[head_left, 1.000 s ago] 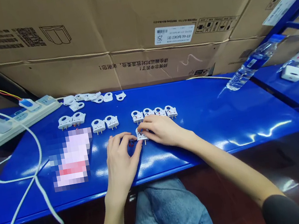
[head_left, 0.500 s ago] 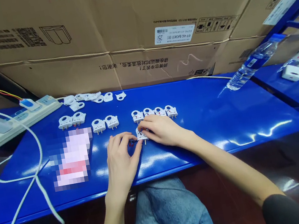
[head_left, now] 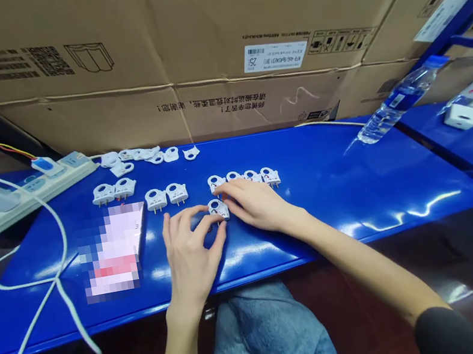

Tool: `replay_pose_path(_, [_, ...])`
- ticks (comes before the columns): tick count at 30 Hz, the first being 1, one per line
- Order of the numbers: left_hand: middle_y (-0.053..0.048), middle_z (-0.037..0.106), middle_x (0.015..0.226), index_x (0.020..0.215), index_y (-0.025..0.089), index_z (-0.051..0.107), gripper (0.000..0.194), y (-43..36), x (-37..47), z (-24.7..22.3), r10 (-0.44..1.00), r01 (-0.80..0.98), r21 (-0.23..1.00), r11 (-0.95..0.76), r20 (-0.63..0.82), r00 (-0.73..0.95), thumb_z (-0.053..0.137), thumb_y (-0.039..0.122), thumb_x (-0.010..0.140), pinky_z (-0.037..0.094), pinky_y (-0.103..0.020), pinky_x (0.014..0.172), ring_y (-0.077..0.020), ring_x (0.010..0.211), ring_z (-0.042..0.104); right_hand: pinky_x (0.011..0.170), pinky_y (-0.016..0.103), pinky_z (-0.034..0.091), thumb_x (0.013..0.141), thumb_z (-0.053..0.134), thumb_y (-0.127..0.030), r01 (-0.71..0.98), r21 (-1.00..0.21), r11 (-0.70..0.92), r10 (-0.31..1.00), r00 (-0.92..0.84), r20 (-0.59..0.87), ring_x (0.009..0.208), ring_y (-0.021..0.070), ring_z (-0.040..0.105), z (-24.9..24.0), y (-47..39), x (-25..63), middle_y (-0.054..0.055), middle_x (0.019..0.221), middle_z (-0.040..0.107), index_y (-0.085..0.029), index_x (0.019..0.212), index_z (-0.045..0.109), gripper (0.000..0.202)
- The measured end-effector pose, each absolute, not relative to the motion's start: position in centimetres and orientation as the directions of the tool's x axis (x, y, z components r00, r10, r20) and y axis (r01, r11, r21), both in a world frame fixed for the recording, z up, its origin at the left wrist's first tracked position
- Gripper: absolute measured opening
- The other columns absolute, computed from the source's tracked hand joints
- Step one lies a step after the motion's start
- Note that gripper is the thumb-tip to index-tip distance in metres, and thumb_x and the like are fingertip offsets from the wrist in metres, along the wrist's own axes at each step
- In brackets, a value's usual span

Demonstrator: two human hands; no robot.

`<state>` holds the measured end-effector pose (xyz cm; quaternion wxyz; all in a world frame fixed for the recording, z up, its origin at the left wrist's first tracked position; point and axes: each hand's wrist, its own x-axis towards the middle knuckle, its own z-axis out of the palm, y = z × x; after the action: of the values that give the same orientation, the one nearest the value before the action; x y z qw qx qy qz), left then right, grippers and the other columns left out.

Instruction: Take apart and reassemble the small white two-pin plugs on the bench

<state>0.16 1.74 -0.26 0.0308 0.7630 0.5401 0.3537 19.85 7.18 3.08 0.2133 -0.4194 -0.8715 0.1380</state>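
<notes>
A small white plug casing (head_left: 218, 208) with a round hole and metal pins is held just above the blue table between both hands. My left hand (head_left: 188, 247) pinches its lower left side with thumb and forefinger, partly covering the pins. The curled fingers of my right hand (head_left: 256, 205) grip its upper right edge. Right behind that hand stands a row of several similar plug casings (head_left: 270, 176), partly hidden by the fingers. Two more casings (head_left: 176, 192) sit to their left, and another pair (head_left: 124, 187) lies farther left.
Loose white ring-shaped covers (head_left: 171, 154) lie along the back of the blue table (head_left: 356, 180). A partly blurred pink packet (head_left: 122, 240), white cable (head_left: 67, 292) and power strip (head_left: 78, 162) are on the left. A water bottle (head_left: 401, 99) lies right; cardboard boxes (head_left: 214, 101) stand behind.
The plug casing in my hands has tilted and shifted slightly left, so its face with the hole shows more. My left thumb and forefinger have closed over its pins.
</notes>
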Motion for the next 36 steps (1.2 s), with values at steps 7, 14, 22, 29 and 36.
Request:
replay_pose_path(7, [-0.004,0.074,0.121,0.103,0.029,0.074,0.014,1.63,0.21,-0.06,0.853,0.835,0.430,-0.342,0.514,0.085,0.061,0.034,0.100,0.029,-0.063,0.126,-0.0292,0.121,0.063,0.101,0.040,0.051,0.108,0.045,-0.019,0.723,-0.371,0.583,0.812,-0.513,0.278,0.120,0.0258,0.061,3.13,7.26,19.89,0.013,0.132,0.069,-0.016,0.141,0.055,0.035])
replay_pose_path(14, [-0.002,0.079,0.108,0.099,0.029,0.072,0.012,1.35,0.54,0.42,0.852,0.847,0.411,-0.338,0.516,0.090,0.061,0.033,0.100,0.021,-0.064,0.128,-0.0280,0.113,0.068,0.106,0.044,0.048,0.106,0.047,-0.017,0.746,-0.313,0.588,0.808,-0.520,0.279,0.123,0.0287,0.054,3.01,7.52,19.98,0.014,0.135,0.067,-0.014,0.137,0.061,0.034])
replay_pose_path(22, [-0.005,0.077,0.113,0.106,0.026,0.071,0.015,1.20,0.39,0.05,0.859,0.901,0.381,-0.207,0.512,-0.019,0.060,0.035,0.100,0.022,-0.068,0.126,-0.0321,0.116,0.063,0.109,0.050,0.045,0.105,0.049,-0.017,0.746,-0.298,0.596,0.801,-0.523,0.291,0.129,0.0311,0.050,2.92,7.60,20.02,0.013,0.142,0.065,-0.015,0.137,0.062,0.035])
replay_pose_path(29, [-0.006,0.074,0.129,0.124,0.028,0.070,0.028,1.25,0.21,-0.28,0.868,0.901,0.376,-0.218,0.496,0.003,0.057,0.036,0.101,0.024,-0.066,0.125,-0.0346,0.124,0.059,0.110,0.051,0.045,0.105,0.049,-0.019,0.749,-0.295,0.594,0.803,-0.527,0.278,0.131,0.0316,0.050,2.85,7.57,20.00,0.014,0.144,0.064,-0.015,0.139,0.061,0.036])
replay_pose_path(36, [-0.008,0.070,0.139,0.137,0.024,0.065,0.039,1.31,0.33,-0.45,0.881,0.904,0.348,-0.248,0.470,0.060,0.052,0.036,0.103,0.027,-0.065,0.125,-0.0356,0.126,0.058,0.111,0.054,0.044,0.106,0.050,-0.020,0.753,-0.267,0.602,0.798,-0.552,0.242,0.133,0.0322,0.049,2.72,7.57,19.89,0.015,0.146,0.063,-0.015,0.142,0.062,0.038])
